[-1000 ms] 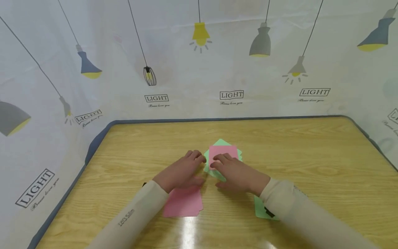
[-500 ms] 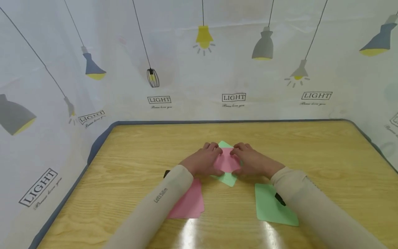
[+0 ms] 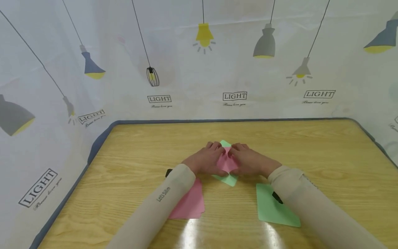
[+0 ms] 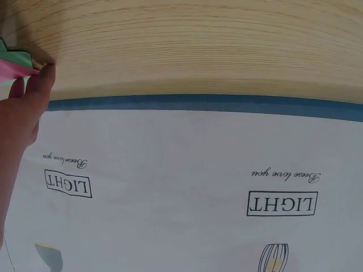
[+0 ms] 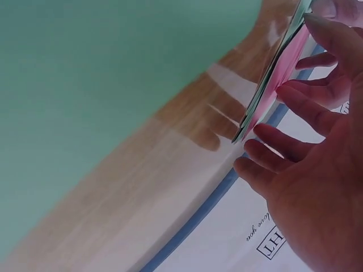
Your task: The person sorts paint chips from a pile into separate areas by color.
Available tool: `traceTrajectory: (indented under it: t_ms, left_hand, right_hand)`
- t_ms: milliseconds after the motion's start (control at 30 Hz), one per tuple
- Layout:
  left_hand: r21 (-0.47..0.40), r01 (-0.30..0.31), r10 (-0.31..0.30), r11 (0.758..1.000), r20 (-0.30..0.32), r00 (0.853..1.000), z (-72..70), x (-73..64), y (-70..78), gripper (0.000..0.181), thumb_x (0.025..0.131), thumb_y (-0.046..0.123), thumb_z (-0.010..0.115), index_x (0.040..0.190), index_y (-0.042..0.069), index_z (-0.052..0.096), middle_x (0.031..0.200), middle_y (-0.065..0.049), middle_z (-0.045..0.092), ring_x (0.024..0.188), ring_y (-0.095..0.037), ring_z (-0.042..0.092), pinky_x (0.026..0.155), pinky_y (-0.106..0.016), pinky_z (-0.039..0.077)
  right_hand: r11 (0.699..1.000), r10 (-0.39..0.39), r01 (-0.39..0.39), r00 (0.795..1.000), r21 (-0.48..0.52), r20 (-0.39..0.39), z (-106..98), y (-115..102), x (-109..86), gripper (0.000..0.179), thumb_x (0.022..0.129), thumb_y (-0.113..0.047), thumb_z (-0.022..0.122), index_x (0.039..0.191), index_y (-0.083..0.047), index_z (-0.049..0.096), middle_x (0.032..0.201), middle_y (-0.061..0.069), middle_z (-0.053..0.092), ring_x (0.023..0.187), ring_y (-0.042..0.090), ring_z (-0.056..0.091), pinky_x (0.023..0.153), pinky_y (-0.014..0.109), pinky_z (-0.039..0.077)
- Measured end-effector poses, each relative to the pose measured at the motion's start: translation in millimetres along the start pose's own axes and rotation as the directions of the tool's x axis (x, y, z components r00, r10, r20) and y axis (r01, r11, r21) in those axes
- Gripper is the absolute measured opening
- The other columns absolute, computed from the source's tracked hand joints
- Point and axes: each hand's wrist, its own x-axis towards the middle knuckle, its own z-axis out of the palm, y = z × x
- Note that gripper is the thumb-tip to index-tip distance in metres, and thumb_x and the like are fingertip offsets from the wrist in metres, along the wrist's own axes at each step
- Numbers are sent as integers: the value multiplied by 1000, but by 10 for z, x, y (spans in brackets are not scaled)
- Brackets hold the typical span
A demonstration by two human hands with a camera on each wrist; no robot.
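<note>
Near the middle of the table, a pink square card lies over a stack of green square cards, turned at an angle to them. My left hand pinches the pink card by its left side, thumb at the near edge. On the other side, my right hand grips the same card with curled fingers. The two hands almost meet and cover much of the card. In the right wrist view the pink card shows edge-on against the green ones, with thumb and fingers about it.
Pink cards lie on the wooden table beneath the left forearm. A green card lies beneath the right forearm. A white cloth printed with lamps stands behind the table's blue edge.
Both hands came together at the pink card, the left moving right and forward. Since half a second ago they have drawn closer, and less of the card shows between them.
</note>
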Motion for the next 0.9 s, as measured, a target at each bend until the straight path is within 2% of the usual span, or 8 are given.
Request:
traceTrajectory:
  t_ms: [367,500,600,733,900]
  left_hand:
    - [-65,13,-13,998,5,1000,-2,2,-5,76,84,58,68,138,9,49,136,-5,38,125,-21,34,104,-33,37]
    - [-71,1,-2,997,-14,1000,20,2,-24,73,84,55,69,137,9,50,133,-5,38,123,-20,35,102,-30,38]
    - [-67,-14,12,998,-32,999,38,4,-34,71,84,54,69,135,9,51,130,-5,39,120,-19,35,99,-27,39]
    - [-63,-21,18,998,-43,999,51,7,-33,70,84,54,69,134,8,50,127,-5,39,118,-19,35,96,-26,40]
    - [-47,-27,26,999,-33,999,63,9,-32,74,84,56,68,136,7,48,128,-6,38,117,-19,35,96,-25,40]
  right_hand:
    - [999,34,-33,999,38,-2,14,16,-16,56,86,-31,77,130,-5,54,135,17,39,121,32,40,100,47,41]
    - [998,37,-37,999,50,2,20,16,-31,59,87,-32,75,133,-3,51,147,23,31,133,41,31,106,53,34]
    - [999,30,-30,1000,43,-1,16,18,-38,62,87,-33,74,134,-1,48,150,25,28,138,44,25,109,55,29]
    - [999,23,-22,999,34,-24,10,28,-46,64,86,-35,74,133,0,48,140,21,38,129,37,37,106,49,36]
    - [998,41,-40,999,48,-30,2,23,-62,65,85,-36,76,133,-2,50,133,15,39,115,30,44,100,45,43]
